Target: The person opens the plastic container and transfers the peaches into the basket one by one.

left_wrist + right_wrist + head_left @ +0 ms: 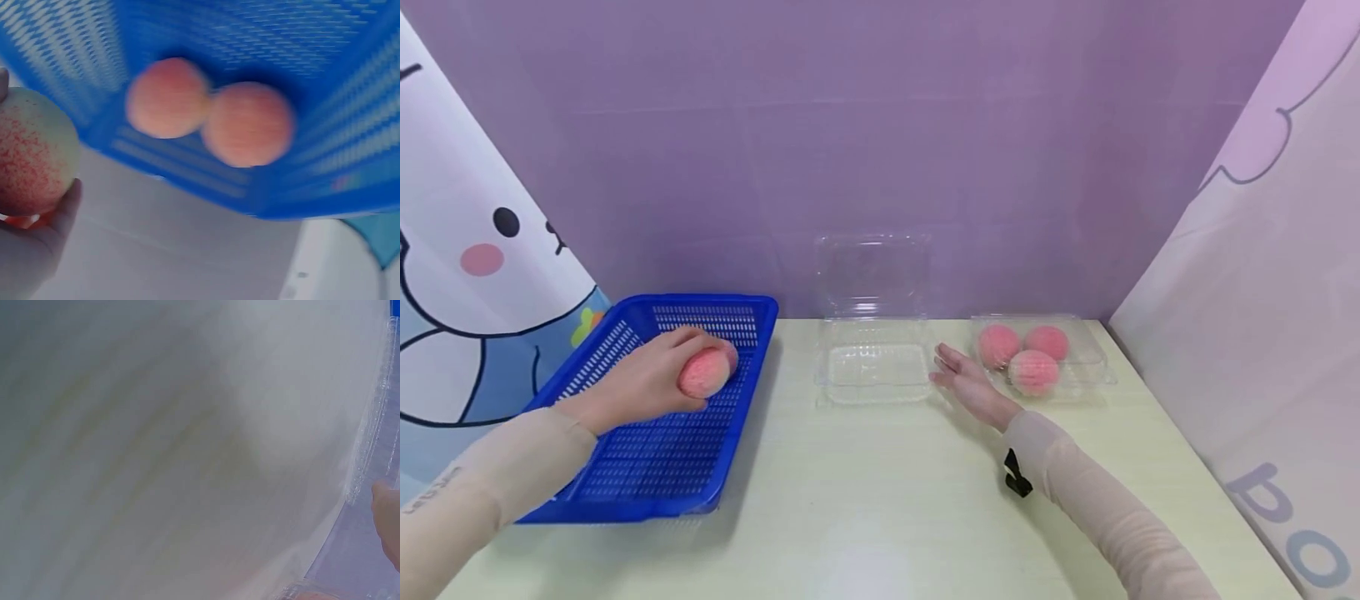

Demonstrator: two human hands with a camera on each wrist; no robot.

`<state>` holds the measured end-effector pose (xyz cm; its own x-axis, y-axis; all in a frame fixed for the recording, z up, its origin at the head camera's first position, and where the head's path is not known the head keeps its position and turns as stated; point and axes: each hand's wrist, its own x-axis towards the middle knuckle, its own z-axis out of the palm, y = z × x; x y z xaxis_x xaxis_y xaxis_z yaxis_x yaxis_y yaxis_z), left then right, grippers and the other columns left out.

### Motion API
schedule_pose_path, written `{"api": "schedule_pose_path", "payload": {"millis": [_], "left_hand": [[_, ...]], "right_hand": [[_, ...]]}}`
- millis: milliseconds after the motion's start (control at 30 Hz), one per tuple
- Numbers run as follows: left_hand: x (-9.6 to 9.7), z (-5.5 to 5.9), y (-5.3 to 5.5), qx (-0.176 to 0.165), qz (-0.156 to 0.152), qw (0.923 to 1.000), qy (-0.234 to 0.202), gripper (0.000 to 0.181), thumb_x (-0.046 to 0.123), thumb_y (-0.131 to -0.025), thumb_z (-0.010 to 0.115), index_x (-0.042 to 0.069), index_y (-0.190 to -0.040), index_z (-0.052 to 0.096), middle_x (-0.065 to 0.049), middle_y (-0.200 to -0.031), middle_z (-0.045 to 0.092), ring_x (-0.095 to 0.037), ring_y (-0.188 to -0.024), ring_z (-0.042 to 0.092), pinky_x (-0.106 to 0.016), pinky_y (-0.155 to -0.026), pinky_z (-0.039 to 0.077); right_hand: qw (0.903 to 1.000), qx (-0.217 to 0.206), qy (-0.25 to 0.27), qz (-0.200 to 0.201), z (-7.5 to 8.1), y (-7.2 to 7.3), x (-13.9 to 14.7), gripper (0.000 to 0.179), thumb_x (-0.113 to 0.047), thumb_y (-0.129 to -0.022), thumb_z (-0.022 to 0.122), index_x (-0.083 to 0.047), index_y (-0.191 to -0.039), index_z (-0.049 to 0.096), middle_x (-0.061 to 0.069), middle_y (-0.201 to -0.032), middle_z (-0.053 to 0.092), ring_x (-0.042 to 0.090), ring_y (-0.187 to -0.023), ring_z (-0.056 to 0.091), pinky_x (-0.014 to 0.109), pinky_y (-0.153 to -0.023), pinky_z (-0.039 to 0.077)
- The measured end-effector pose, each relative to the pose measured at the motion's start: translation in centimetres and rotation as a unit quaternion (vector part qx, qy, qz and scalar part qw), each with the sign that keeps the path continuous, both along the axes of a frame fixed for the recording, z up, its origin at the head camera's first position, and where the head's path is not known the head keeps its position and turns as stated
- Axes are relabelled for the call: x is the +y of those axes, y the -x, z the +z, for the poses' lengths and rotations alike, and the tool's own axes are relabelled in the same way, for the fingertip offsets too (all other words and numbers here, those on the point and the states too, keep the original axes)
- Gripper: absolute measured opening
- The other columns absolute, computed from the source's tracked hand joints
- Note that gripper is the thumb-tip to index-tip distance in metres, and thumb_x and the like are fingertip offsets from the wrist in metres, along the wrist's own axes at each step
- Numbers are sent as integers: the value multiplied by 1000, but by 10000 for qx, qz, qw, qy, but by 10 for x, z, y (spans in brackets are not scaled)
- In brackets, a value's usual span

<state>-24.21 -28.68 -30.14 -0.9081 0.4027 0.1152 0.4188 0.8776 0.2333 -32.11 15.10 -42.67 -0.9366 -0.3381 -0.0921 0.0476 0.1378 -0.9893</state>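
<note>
My left hand [651,379] grips a pink, fuzzy peach [703,373] above the blue plastic basket [724,471]. In the left wrist view this held peach shows a pale side with red speckles. Two more peaches, one on the left [167,99] and one touching it on the right [249,125], lie inside the basket; the head view mostly hides them. My right hand [973,392] has its fingers extended beside the right edge of a clear clamshell box [876,392], whose lid stands up at the back. Nothing is held in that hand.
Right of my right hand, another clear clamshell box [1093,354] has three peaches in it. Both boxes stand at the back of the pale table [850,500], against a purple backdrop [880,125]. Printed curtains [1262,333] flank the table.
</note>
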Motion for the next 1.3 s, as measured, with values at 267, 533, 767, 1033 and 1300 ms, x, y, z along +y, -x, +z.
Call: {"api": "schedule_pose_path", "payload": {"millis": [267,533,767,1033,1300], "left_hand": [[-52,-18,5,-194,332,9991,160,77,27,-62,83,10,-128,47,-15,-124,46,-38,-112,44,-63,-85,42],[-82,-37,5,-529,512,9966,357,84,24,-62,82,5,-132,39,-23,-129,39,-45,-113,39,-70,-86,35],[-90,-55,7,-1038,548,9931,74,100,24,-64,81,6,-144,24,-25,-145,23,-50,-122,31,-73,-90,27],[-90,-66,12,-1197,459,9917,114,102,19,-64,81,10,-146,21,-20,-150,15,-50,-126,25,-72,-93,24],[-90,-69,20,-1120,491,9919,335,96,21,-62,82,8,-142,29,-21,-144,24,-48,-121,32,-70,-93,27]], "right_hand": [[9999,-19,-122,-7,2,-2,1,71,-9,-93,50,-2,-146,5,10,-154,7,25,-141,12,40,-112,20],[9999,93,-95,26,2,0,1,69,-9,-93,48,-2,-146,4,10,-154,7,26,-141,11,41,-112,20],[9999,19,-92,58,1,0,2,70,-10,-93,49,-3,-147,3,9,-155,6,26,-141,11,41,-113,19],[10000,28,-47,55,1,-1,2,70,-9,-93,48,-2,-146,3,11,-154,5,28,-141,10,42,-113,18],[9999,-38,-33,87,4,-4,0,70,-8,-93,48,-3,-147,3,10,-155,5,26,-141,10,41,-113,18]]}}
